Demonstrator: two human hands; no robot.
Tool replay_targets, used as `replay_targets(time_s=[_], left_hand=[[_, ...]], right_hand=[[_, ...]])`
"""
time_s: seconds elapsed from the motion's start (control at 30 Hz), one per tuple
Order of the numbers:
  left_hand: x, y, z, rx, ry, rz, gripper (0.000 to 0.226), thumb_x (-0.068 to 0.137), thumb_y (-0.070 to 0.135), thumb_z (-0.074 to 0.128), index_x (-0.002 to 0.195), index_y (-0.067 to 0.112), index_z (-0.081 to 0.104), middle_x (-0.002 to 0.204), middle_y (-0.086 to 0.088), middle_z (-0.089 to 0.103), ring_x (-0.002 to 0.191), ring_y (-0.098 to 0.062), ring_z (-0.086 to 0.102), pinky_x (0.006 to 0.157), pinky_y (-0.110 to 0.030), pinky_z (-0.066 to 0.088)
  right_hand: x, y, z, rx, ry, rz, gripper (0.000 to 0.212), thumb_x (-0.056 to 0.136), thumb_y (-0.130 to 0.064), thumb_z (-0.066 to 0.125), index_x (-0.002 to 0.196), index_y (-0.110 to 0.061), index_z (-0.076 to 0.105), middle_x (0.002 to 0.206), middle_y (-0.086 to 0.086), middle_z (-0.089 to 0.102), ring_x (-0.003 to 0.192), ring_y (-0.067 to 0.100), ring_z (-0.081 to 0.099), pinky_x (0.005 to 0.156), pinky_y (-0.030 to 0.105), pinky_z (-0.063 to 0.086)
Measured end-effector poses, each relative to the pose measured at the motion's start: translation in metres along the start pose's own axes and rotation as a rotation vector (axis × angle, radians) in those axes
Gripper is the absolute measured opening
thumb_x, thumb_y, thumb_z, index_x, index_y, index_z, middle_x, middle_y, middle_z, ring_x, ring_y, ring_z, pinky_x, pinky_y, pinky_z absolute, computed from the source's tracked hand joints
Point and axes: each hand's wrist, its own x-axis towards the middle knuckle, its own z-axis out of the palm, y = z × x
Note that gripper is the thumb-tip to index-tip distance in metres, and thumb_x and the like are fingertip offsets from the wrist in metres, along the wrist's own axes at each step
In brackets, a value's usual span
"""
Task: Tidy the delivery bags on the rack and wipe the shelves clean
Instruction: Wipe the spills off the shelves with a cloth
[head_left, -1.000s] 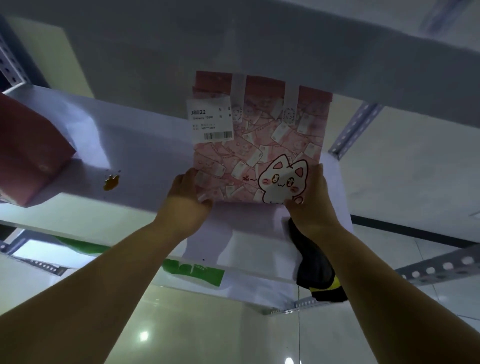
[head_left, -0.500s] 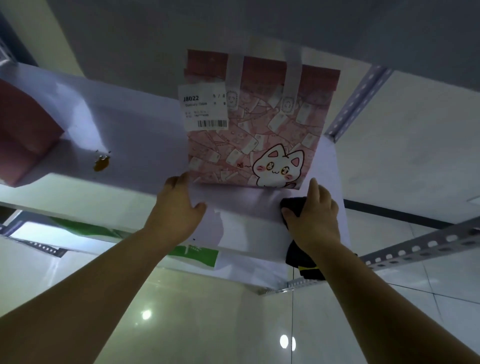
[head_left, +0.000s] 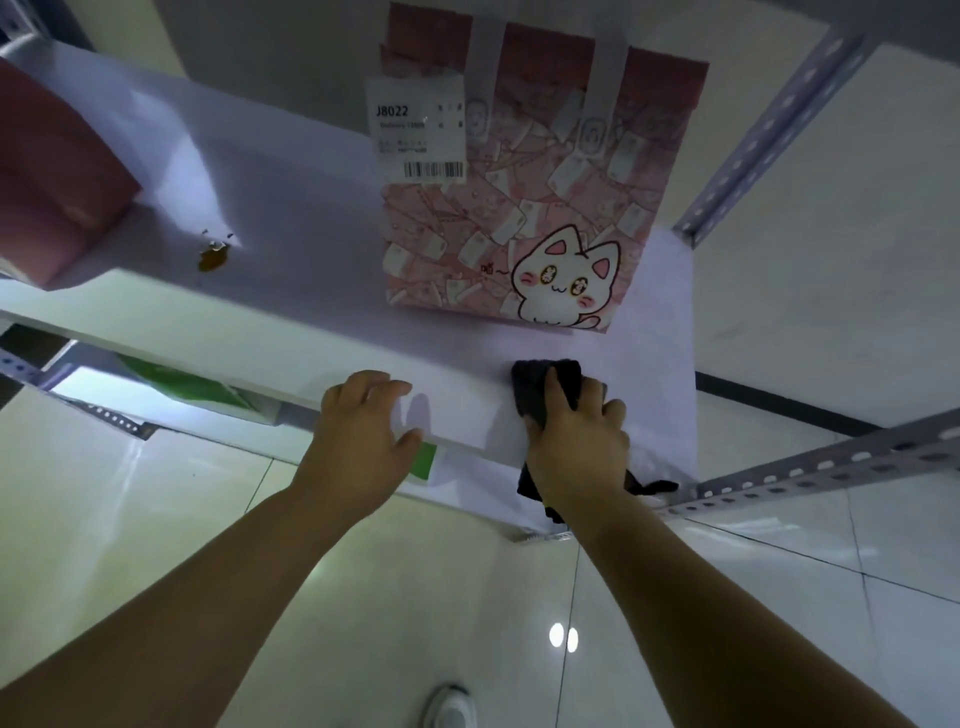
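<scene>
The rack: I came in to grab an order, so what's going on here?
A person is wiping the white shelf. Their right hand grips a dark cloth at the shelf's front edge, and the left hand rests on that edge beside it. The pink cat-print bag stands further back, untouched by both hands. A brown stain to its left is not yet wiped.

bag (head_left: 524, 208): pink, white cat | cloth (head_left: 540, 387): black | shelf (head_left: 291, 208): white
</scene>
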Motion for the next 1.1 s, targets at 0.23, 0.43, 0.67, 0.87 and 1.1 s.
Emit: replay_targets(time_s=[0.23, 0.43, 0.67, 0.87, 1.1], left_hand=[[-0.016, -0.021, -0.007, 0.033, 0.042, -0.049, 0.044, 0.080, 0.012, 0.071, 0.122, 0.006, 0.059, 0.129, -0.012, 0.050, 0.120, -0.033, 0.040, 0.099, -0.042, 0.036], [-0.014, -0.043, -0.017, 0.081, 0.022, -0.047, 0.044, 0.079, 0.008, 0.071, 0.121, 0.003, 0.060, 0.131, -0.014, 0.051, 0.123, -0.036, 0.040, 0.101, -0.046, 0.036], [0.003, -0.059, -0.031, 0.076, 0.001, 0.014, 0.038, 0.080, 0.003, 0.068, 0.117, -0.001, 0.062, 0.130, -0.016, 0.053, 0.125, -0.033, 0.043, 0.105, -0.038, 0.032], [0.004, -0.074, -0.045, 0.056, -0.045, 0.097, 0.036, 0.081, 0.006, 0.067, 0.116, 0.002, 0.064, 0.131, -0.013, 0.054, 0.123, -0.031, 0.047, 0.103, -0.038, 0.036], [0.008, -0.118, -0.087, 0.077, -0.055, 0.080, 0.039, 0.081, 0.009, 0.069, 0.120, 0.007, 0.063, 0.132, -0.010, 0.052, 0.123, -0.028, 0.046, 0.104, -0.037, 0.036]], right_hand=[[0.017, -0.057, 0.007, 0.020, -0.061, -0.190, 0.056, 0.093, -0.041, 0.042, 0.144, -0.026, 0.023, 0.140, 0.014, 0.027, 0.116, 0.037, 0.030, 0.085, 0.046, 0.040], [-0.009, -0.089, 0.014, 0.110, -0.067, -0.416, 0.056, 0.088, -0.031, 0.051, 0.141, -0.029, 0.032, 0.134, 0.010, 0.034, 0.107, 0.032, 0.034, 0.085, 0.041, 0.037], [-0.003, -0.010, -0.003, 0.100, -0.004, 0.081, 0.049, 0.093, -0.030, 0.045, 0.141, -0.025, 0.036, 0.134, 0.014, 0.035, 0.109, 0.038, 0.035, 0.087, 0.046, 0.042], [-0.001, -0.062, 0.001, 0.119, 0.006, 0.125, 0.048, 0.093, -0.030, 0.045, 0.140, -0.024, 0.036, 0.132, 0.015, 0.035, 0.108, 0.038, 0.036, 0.087, 0.044, 0.040], [0.002, -0.177, 0.017, 0.176, -0.045, -0.203, 0.048, 0.093, -0.032, 0.047, 0.140, -0.030, 0.037, 0.135, 0.007, 0.033, 0.102, 0.032, 0.036, 0.081, 0.034, 0.038]])
